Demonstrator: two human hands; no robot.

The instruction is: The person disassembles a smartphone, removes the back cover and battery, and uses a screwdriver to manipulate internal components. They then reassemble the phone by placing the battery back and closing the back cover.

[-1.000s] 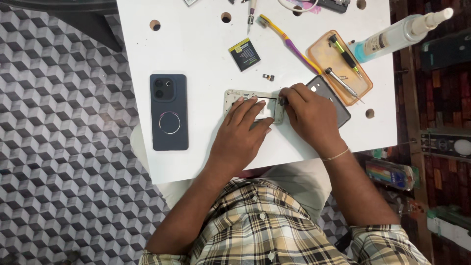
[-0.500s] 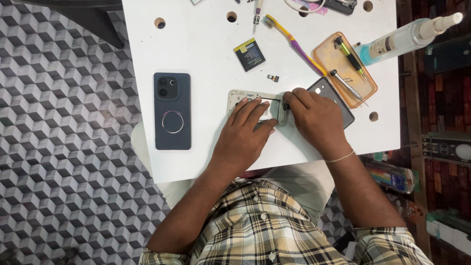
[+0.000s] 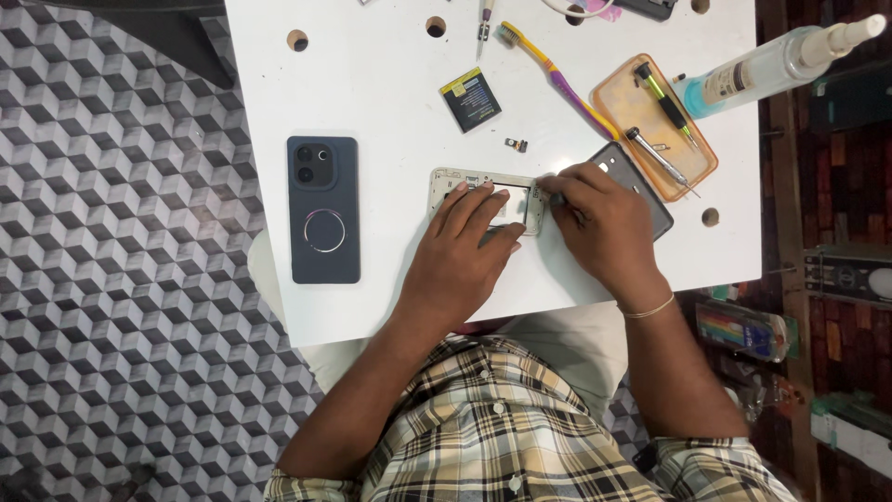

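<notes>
An opened phone body [image 3: 483, 186] with a pale frame lies on the white table [image 3: 390, 93]. My left hand [image 3: 465, 246] presses flat on it, fingers spread over its lower part. My right hand [image 3: 604, 223] rests at the frame's right end, fingers pinched around a thin tool whose tip meets the frame edge; the tool is mostly hidden. Beneath my right hand lies a dark grey back cover [image 3: 636, 181], partly covered.
A dark blue phone [image 3: 323, 209] lies face down at the left. A small black battery [image 3: 470, 99], a tiny part [image 3: 517, 145], a yellow-purple toothbrush [image 3: 553, 70], an orange tray [image 3: 655, 125] with screwdrivers and a clear bottle [image 3: 771, 65] sit further back. Holes dot the table.
Both hands stay on the phone body with only slight finger shifts; the view has drifted a little.
</notes>
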